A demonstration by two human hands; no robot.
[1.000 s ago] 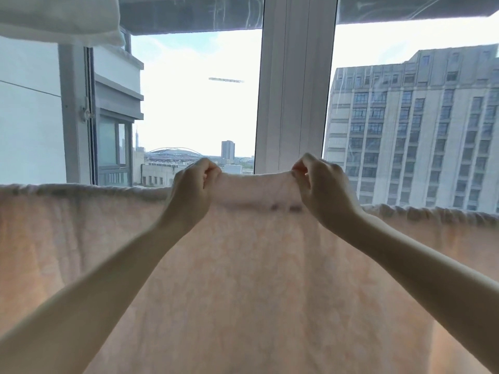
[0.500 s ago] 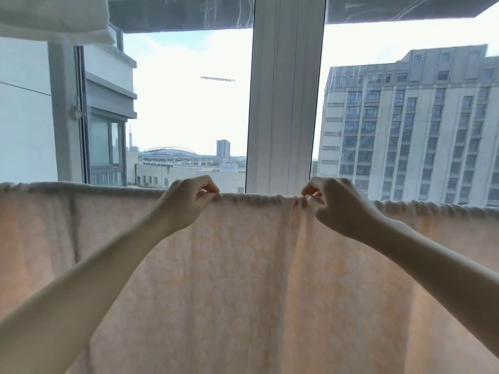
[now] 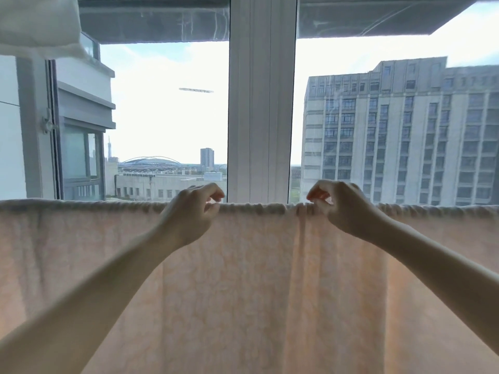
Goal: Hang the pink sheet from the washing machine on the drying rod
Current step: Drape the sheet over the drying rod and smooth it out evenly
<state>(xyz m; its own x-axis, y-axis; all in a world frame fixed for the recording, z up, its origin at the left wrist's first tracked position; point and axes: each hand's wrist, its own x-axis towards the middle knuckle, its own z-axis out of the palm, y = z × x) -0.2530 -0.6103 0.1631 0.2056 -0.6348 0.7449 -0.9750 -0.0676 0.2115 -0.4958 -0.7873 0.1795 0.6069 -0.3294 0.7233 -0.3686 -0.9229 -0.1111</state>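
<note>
The pink sheet (image 3: 243, 279) hangs draped over the rod, its gathered top fold running from 9 to 3 o'clock across the view. The left hand (image 3: 193, 211) and right hand (image 3: 341, 209) sit at that fold, fingers loosely curled; whether they pinch cloth cannot be told. Judged step: final spreading; next, smoothing the bunched pleat at the right hand.

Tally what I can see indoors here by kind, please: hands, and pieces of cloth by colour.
Hands: 2, the left hand and the right hand
Pink cloth: 1, the pink sheet
White cloth: 1, the white fabric at the top corner
Total: 4
</note>
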